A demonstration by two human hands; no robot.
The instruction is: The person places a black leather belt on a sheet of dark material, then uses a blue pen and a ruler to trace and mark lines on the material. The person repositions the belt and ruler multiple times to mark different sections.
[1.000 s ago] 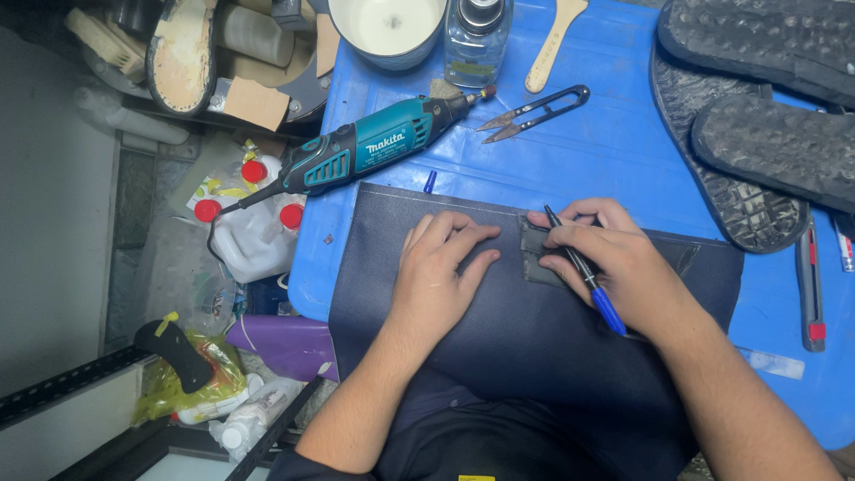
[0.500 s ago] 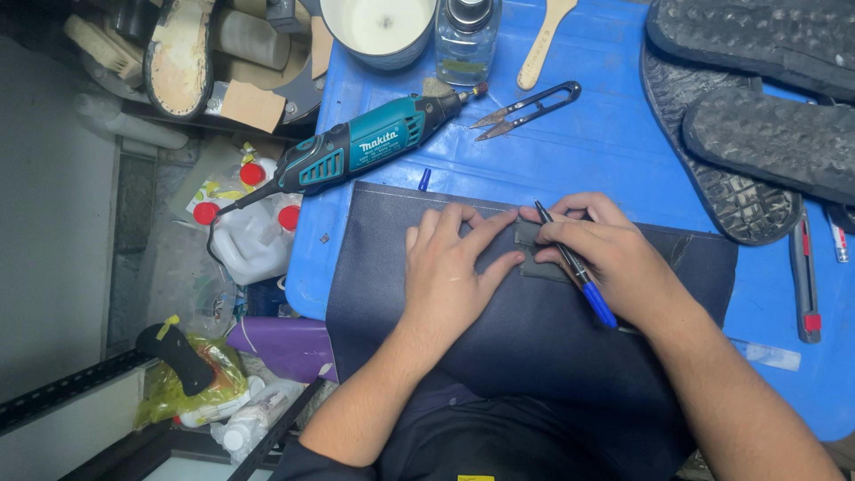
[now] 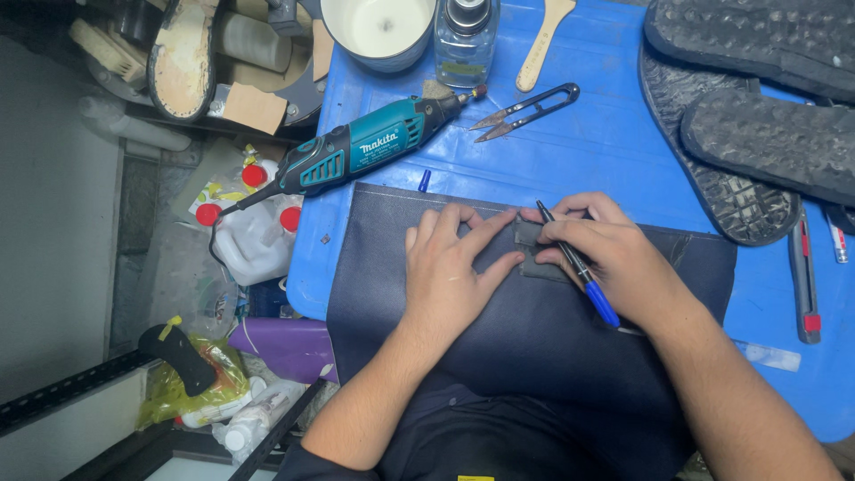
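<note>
A dark navy leather sheet (image 3: 534, 330) lies over the front of the blue table (image 3: 606, 151). On it rests a small grey pattern piece (image 3: 532, 234). My left hand (image 3: 450, 267) lies flat on the sheet, its fingertips pressing the piece's left side. My right hand (image 3: 614, 258) grips a pen with a blue end (image 3: 577, 264), its tip at the top edge of the piece, while the fingers also touch the piece's right side.
A teal rotary tool (image 3: 365, 147) and black thread snips (image 3: 525, 111) lie behind the sheet. Black rubber soles (image 3: 757, 134) fill the right rear. A utility knife (image 3: 804, 276) lies at right. A white bowl (image 3: 378, 27), bottle (image 3: 466, 31) and wooden stick (image 3: 543, 40) stand at the back.
My left hand has slid right and its fingers now press on the grey piece. My right hand with the pen has shifted slightly along the piece's edge.
</note>
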